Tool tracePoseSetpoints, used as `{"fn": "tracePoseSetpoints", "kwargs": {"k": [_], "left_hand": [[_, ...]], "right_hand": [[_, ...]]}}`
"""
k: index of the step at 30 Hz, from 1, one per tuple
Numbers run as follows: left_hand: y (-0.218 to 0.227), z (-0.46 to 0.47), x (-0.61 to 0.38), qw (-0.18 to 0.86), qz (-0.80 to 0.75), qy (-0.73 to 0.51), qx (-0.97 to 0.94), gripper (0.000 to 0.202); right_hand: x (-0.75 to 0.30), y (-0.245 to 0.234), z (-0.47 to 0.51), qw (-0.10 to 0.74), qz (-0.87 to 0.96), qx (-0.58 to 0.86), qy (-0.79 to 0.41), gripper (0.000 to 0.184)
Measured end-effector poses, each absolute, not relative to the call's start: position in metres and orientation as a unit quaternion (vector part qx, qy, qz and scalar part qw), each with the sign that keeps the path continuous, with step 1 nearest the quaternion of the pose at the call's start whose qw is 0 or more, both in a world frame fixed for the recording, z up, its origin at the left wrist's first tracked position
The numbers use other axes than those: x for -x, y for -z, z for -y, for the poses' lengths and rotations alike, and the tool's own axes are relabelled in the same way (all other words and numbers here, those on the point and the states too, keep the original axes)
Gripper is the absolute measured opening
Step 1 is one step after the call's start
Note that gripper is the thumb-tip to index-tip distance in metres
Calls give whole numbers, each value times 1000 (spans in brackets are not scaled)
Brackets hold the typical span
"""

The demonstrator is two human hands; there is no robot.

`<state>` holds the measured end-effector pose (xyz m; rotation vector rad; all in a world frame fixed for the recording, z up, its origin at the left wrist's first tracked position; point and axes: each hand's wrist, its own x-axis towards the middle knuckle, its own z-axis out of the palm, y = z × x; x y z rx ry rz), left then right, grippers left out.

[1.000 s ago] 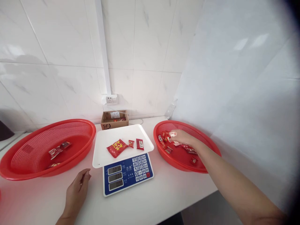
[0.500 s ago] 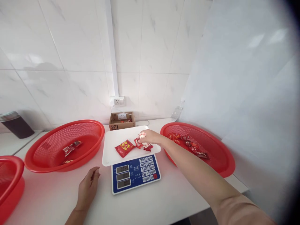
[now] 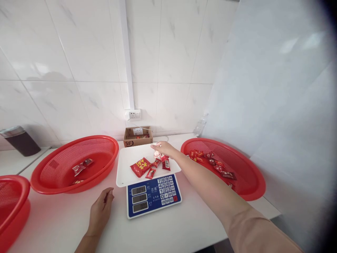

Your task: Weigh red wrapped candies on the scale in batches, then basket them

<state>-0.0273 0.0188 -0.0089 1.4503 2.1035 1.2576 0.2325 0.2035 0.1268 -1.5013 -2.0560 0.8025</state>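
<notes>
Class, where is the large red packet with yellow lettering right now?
In the head view, the packet lies on the white rectangular scale tray, left of the smaller red packets and behind the blue keypad panel.

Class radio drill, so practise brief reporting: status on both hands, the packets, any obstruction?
Right hand over weighing pan, holding white-and-red packets. Left hand beside scale, holding nothing visible. Large red packet, smaller packets on pan. No obstruction seen.

Packets [image 3: 141,167] lie on the scale [image 3: 154,196], left basket [image 3: 76,151] and right basket [image 3: 246,168] flanking it, carton [image 3: 139,141] behind
</notes>
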Motion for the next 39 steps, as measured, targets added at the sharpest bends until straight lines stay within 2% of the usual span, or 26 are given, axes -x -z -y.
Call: {"fn": "tracePoseSetpoints", "kwargs": {"k": [3,8,13,18,23,29,39], "left_hand": [[8,-19,27,141,-734,-433,-504,31],[7,-19,24,130,-731,-436,-509,33],[10,-19,24,140,-730,-434,-509,33],[13,-19,26,136,-731,-433,-510,32],[13,-18,25,142,-734,-435,-503,33],[13,-17,25,143,-729,-442,-502,32],[9,-18,22,154,-734,-434,-499,34]], "right_hand": [[-234,-127,-204,202,753,569,-263,42],[-245,-122,-204,226,749,574,-241,38],[-255,-114,-204,238,730,578,-278,33],[-251,-112,-203,251,710,557,-350,38],[-253,-124,-189,273,761,542,-231,41],[-303,-127,-123,375,753,525,-132,34],[-390,-62,-45,303,677,671,-23,39]]}}
